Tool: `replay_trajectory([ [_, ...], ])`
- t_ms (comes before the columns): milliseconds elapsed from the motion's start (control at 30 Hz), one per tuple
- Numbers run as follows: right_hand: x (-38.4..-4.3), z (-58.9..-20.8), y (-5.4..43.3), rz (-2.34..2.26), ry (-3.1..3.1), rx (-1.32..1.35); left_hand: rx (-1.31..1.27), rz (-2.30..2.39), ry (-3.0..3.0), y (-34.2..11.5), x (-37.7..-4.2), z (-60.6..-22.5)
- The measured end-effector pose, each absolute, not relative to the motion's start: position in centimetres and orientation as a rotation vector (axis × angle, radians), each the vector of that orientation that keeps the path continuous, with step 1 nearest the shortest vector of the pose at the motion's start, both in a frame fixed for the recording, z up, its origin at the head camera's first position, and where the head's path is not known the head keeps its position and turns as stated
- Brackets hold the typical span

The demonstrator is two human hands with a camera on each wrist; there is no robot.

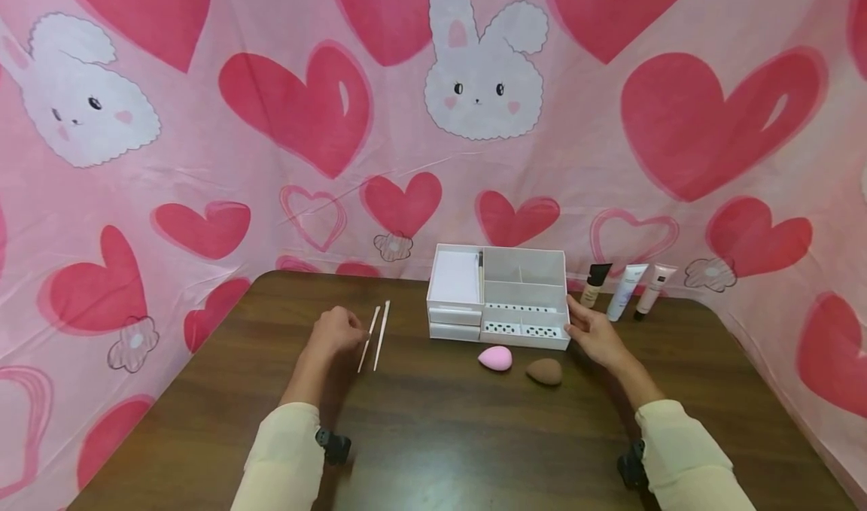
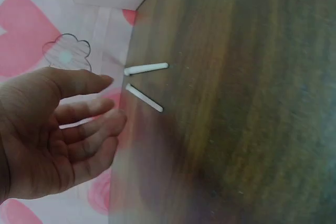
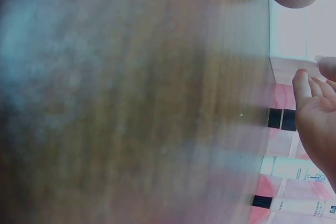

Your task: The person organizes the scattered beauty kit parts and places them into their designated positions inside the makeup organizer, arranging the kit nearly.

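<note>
Pink heart-and-bunny cloth point(image 1: 497, 168) behind, brown wood-grain tabletop point(image 1: 420, 436) below. Left hand point(image 1: 336, 329) just beside two slim white sticks point(image 1: 381, 336), thumb and fingertips apart (contact hard to tell). Right hand point(image 1: 596, 336) at the side of a white organizer point(image 1: 455, 333), fingers extended, not clamped. Possible trouble: a stick rolling away from the left hand, because of a clumsy nudge to so thin a shaft; or the organizer dragged into the pink sponge point(image 1: 495, 358) by an uneven pull from the right hand. Sticks pale, narrow, side by side, apart; organizer boxy, with drawers, open compartments, perforated rows.
</note>
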State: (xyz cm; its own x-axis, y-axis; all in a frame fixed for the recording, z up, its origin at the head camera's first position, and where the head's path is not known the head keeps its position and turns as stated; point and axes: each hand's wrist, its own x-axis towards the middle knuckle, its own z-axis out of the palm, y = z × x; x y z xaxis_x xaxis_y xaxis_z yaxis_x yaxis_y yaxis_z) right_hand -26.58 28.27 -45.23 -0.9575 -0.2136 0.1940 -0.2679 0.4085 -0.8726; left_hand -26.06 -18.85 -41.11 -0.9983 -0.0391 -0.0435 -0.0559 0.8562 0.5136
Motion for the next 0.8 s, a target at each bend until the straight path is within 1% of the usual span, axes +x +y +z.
replay_trajectory([
  [400,-26.4,-45.1,28.0,1.632,-2.586,0.459,-0.109,0.654,2.963,-18.5,-25.7,-42.4],
  [800,-26.3,-45.2,28.0,1.628,-2.562,0.468,-0.206,0.581,3.009,-17.6,-25.8,-42.5],
])
